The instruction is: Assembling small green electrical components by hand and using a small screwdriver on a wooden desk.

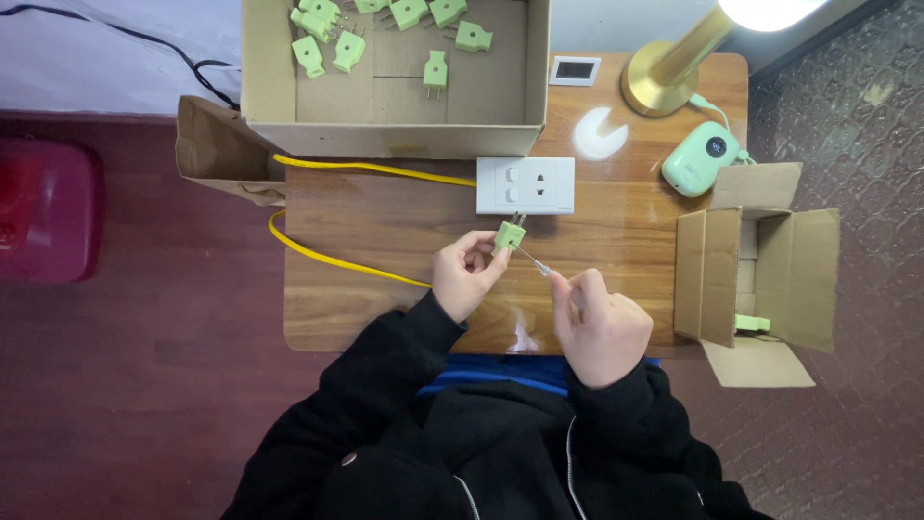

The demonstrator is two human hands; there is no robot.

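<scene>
While the left hand point(467, 276) pinched a green plug point(509, 235) at frame centre, prongs toward the white socket point(526, 185) above, the right hand point(599, 325) gripped a thin screwdriver point(532, 260) angled up-left onto the plug.

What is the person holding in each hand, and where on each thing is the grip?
The left hand pinches a small green plug by its body, prongs up. The right hand holds a thin metal tool by its near end.
</scene>
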